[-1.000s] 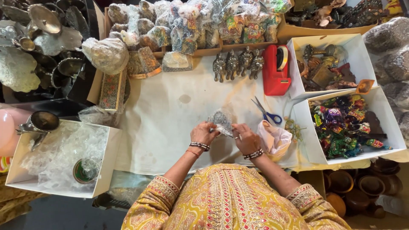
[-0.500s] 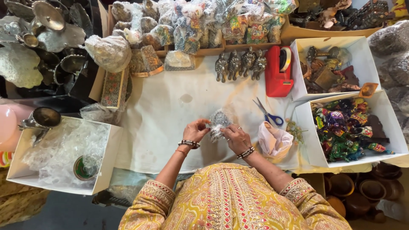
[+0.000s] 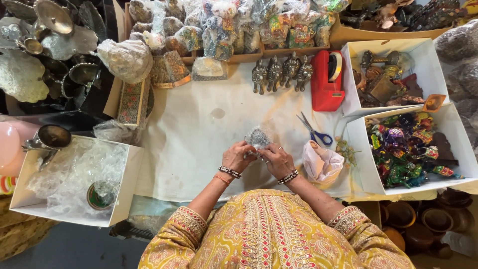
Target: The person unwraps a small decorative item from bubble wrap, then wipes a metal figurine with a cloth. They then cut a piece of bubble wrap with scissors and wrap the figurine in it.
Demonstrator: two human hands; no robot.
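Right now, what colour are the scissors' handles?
Blue handles on the scissors, seen in the head view.

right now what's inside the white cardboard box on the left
The white cardboard box holds crumpled clear plastic wrap and a round green-rimmed roll near its front. Whatever lies beneath the plastic is covered.

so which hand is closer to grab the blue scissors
Right. The right hand sits on the same side as the blue-handled scissors, which lie just beyond it on the white cloth. The left hand would have to cross over the small wrapped item.
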